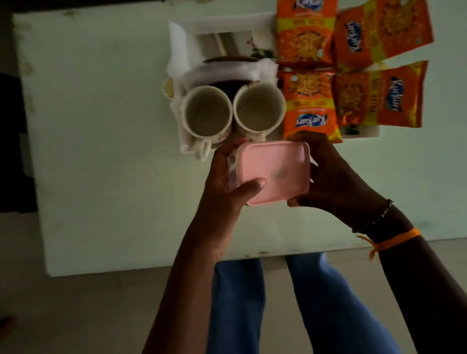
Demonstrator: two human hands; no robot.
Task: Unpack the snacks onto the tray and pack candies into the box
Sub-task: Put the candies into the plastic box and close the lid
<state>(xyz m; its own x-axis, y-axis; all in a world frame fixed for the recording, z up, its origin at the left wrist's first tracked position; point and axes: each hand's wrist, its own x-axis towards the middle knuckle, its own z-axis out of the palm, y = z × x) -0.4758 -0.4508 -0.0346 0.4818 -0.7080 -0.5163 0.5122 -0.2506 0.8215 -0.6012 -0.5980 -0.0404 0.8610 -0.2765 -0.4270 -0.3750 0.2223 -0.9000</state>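
Two hands: left hand and right hand fingers clamp the lidded pink plastic box.
Risk: a slipping lid could spill candies.

A pale table with worn, marked edges is seen from above. A white tray is set on it toward the far side. To the right, four orange snack packets are laid close together, partly over a second white tray whose near edge shows beneath them.
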